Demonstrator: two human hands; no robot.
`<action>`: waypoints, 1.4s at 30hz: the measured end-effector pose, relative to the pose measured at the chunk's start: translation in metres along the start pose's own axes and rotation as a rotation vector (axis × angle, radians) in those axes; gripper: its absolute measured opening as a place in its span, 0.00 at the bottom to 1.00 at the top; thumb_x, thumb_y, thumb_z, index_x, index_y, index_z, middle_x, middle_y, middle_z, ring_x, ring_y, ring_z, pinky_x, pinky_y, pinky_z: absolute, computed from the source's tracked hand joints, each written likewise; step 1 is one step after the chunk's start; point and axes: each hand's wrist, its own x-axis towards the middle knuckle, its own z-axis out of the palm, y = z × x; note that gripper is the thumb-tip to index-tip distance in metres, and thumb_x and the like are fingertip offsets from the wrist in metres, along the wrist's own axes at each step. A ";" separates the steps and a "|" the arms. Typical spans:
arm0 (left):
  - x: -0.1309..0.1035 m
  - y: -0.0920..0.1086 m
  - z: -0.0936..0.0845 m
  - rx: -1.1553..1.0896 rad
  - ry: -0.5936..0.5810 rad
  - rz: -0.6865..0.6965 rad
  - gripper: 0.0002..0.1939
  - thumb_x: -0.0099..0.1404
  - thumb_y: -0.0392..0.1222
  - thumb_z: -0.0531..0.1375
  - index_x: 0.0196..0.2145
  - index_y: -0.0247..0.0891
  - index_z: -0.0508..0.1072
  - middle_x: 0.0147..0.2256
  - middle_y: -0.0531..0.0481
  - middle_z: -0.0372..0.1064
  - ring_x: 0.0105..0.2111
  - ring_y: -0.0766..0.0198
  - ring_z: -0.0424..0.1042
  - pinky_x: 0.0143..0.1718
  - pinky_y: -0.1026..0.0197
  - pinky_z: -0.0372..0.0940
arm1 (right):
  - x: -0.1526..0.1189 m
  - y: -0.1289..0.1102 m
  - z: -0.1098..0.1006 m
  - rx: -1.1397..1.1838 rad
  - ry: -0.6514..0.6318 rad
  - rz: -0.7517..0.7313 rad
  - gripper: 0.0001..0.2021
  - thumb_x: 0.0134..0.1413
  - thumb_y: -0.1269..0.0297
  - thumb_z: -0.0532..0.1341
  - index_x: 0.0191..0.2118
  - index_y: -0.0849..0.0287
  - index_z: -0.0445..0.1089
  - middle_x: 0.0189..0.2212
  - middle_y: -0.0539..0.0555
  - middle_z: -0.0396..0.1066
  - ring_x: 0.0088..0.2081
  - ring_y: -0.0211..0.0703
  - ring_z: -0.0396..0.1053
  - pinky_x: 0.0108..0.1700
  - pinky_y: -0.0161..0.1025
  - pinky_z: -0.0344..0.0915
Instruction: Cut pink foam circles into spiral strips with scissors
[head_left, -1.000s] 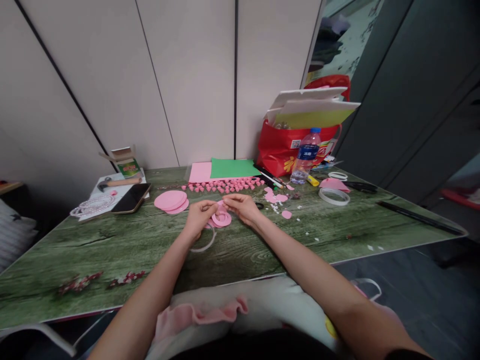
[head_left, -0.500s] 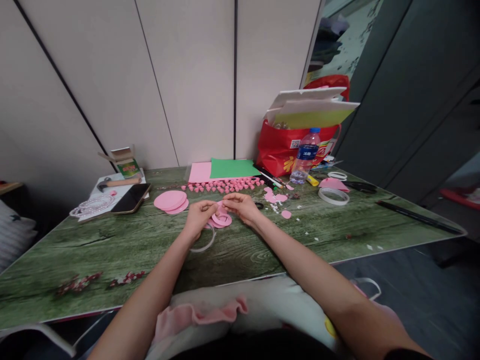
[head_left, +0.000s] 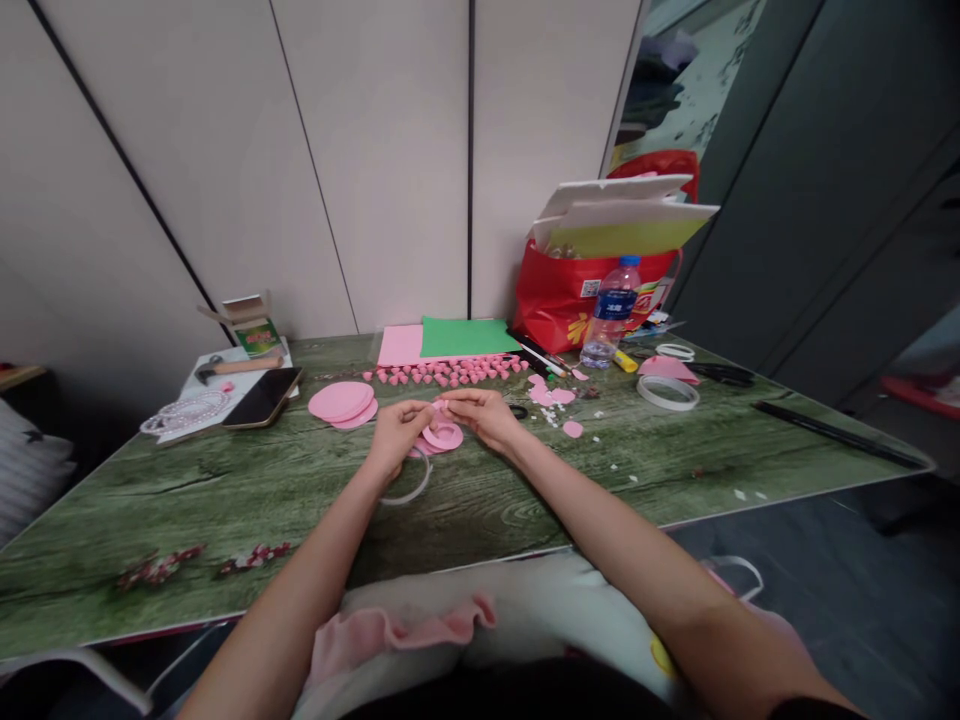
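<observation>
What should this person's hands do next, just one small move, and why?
Perhaps the left hand should steady the small pink piece while the right hand eases its edge: both hands pinch close together at it, right beside a pink ring, though its details are too small to tell.

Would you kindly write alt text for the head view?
A person's left hand and right hand nearly meet at a pink ring over a green wood-grain table. Beyond lie small pink pieces; a blue-capped plastic bottle stands before a red bag.
</observation>
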 end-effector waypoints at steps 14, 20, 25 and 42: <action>-0.001 0.001 0.000 -0.006 -0.021 0.000 0.12 0.47 0.44 0.63 0.26 0.32 0.73 0.19 0.52 0.69 0.19 0.69 0.65 0.22 0.67 0.60 | 0.002 0.002 -0.001 -0.027 0.062 -0.018 0.12 0.24 0.65 0.70 0.24 0.61 0.72 0.19 0.47 0.70 0.21 0.31 0.65 0.29 0.33 0.64; 0.000 0.001 0.000 -0.019 0.013 -0.001 0.12 0.46 0.44 0.63 0.25 0.32 0.72 0.19 0.52 0.68 0.18 0.69 0.65 0.21 0.68 0.59 | 0.002 0.001 0.001 0.025 0.058 -0.009 0.12 0.27 0.65 0.69 0.26 0.61 0.73 0.24 0.50 0.73 0.26 0.33 0.68 0.37 0.36 0.65; 0.001 -0.002 0.000 -0.010 0.013 0.016 0.12 0.47 0.44 0.62 0.25 0.32 0.72 0.19 0.52 0.68 0.19 0.69 0.65 0.22 0.68 0.60 | 0.000 0.001 0.001 0.006 0.031 -0.004 0.13 0.27 0.66 0.69 0.28 0.62 0.74 0.25 0.51 0.73 0.26 0.33 0.68 0.36 0.35 0.65; 0.000 -0.001 0.001 -0.025 0.020 -0.019 0.13 0.46 0.44 0.63 0.29 0.31 0.73 0.19 0.52 0.69 0.19 0.69 0.65 0.22 0.67 0.60 | 0.002 0.002 0.000 0.037 0.007 -0.024 0.10 0.31 0.67 0.68 0.27 0.61 0.74 0.27 0.51 0.74 0.26 0.32 0.68 0.36 0.33 0.65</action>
